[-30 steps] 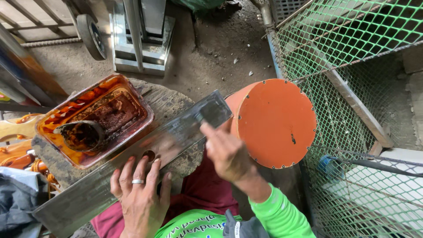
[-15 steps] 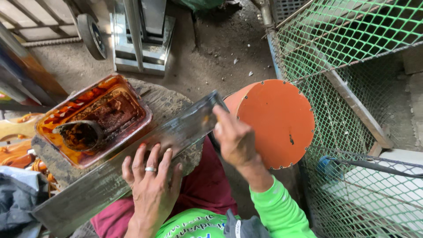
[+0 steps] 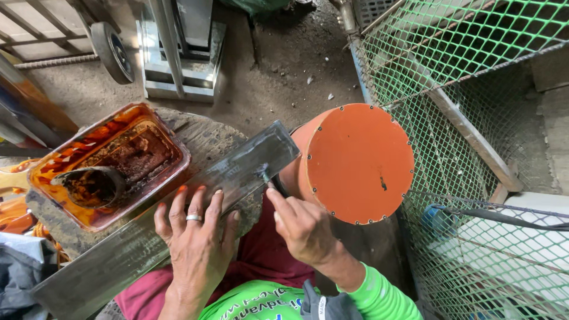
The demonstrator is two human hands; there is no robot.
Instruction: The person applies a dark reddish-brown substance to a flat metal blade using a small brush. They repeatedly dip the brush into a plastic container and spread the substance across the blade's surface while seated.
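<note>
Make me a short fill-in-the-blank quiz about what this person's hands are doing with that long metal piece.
1. The left hand lies flat on the long grey metal strip and wears a ____ on one finger.
2. The right hand holds a small brush against the strip's ____ end.
3. The rectangular tray left of the strip holds wet paint coloured ____.
4. The round orange lid is rimmed with small ____.

Missing words: ring; right; orange; rivets

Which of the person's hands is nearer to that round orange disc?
The right hand: it sits just beside the round orange disc, at its lower left edge. The left hand lies farther off, flat on the long metal strip.
</note>
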